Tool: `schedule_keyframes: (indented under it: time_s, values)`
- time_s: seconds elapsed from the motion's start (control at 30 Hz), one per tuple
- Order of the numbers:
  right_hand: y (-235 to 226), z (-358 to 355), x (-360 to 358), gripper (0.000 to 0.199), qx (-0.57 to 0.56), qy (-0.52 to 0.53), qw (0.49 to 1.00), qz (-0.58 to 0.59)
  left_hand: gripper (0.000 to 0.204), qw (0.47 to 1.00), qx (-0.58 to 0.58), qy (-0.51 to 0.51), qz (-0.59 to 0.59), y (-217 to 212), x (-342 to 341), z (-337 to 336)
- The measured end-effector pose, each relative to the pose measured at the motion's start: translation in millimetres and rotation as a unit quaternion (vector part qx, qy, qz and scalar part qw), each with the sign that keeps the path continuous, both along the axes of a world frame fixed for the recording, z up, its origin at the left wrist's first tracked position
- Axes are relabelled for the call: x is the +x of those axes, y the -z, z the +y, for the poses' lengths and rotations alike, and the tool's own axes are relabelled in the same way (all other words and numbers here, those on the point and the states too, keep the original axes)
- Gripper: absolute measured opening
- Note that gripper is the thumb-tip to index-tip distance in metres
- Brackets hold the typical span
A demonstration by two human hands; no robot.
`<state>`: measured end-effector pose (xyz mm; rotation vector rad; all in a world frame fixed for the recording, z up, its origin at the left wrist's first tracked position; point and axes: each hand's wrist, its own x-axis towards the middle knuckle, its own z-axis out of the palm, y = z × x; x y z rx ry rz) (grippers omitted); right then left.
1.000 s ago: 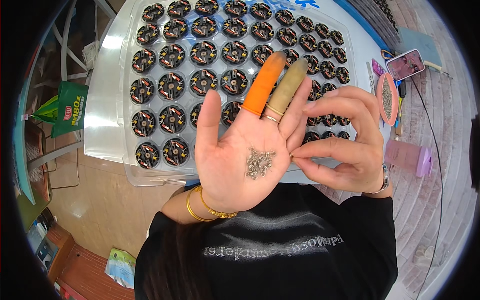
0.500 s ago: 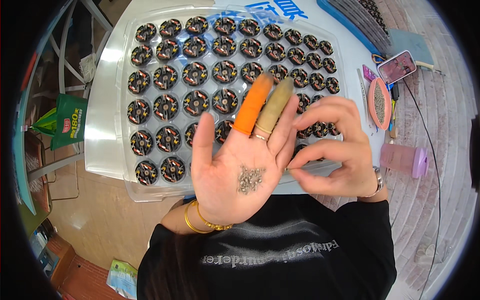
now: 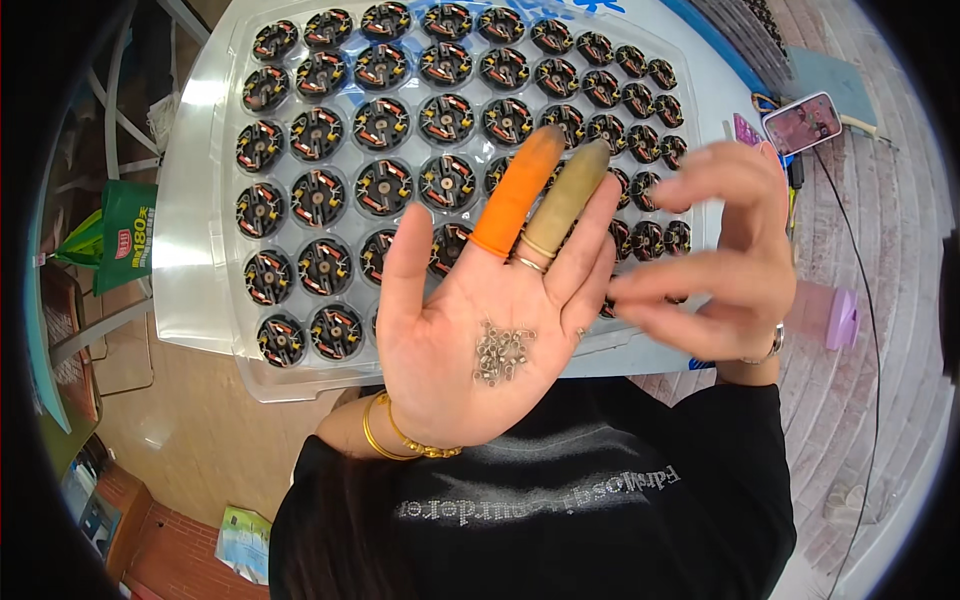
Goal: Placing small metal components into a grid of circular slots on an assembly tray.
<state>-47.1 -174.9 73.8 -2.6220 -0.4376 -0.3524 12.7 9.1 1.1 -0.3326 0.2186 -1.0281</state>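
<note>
Left hand (image 3: pixel 455 295) lies flat open above the tray's (image 3: pixel 300 380) near edge, probably so the metal bits (image 3: pixel 500 352) towards its pinky edge don't roll off; right hand (image 3: pixel 735 275) half-curled, blurry, can't tell if it's gripping.

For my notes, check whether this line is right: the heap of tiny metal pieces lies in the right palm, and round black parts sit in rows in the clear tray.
Wrong hand: the head view shows the tiny metal pieces in the open left hand. The round black parts do sit in rows in the clear tray.
</note>
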Motion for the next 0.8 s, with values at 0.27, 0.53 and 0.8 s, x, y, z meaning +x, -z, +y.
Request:
schedule_keyframes:
  time_s: [0.27,0.53,0.8]
  values:
    - [17.6,12.4,-9.5,0.026,-0.093,-0.058,0.985,-0.133,0.077,1.0,0.005,0.0,-0.003,-0.9,-1.6,-0.1]
    - [24.5,23.8,-13.5,0.022,-0.036,-0.069,0.993,-0.083,0.078,0.998,0.035,0.016,-0.048,0.1,-1.1,1.6]
    - [14.0,22.6,-10.5,0.023,0.051,-0.045,0.996,0.053,0.076,0.996,0.048,0.019,-0.069,0.5,-1.8,0.7]
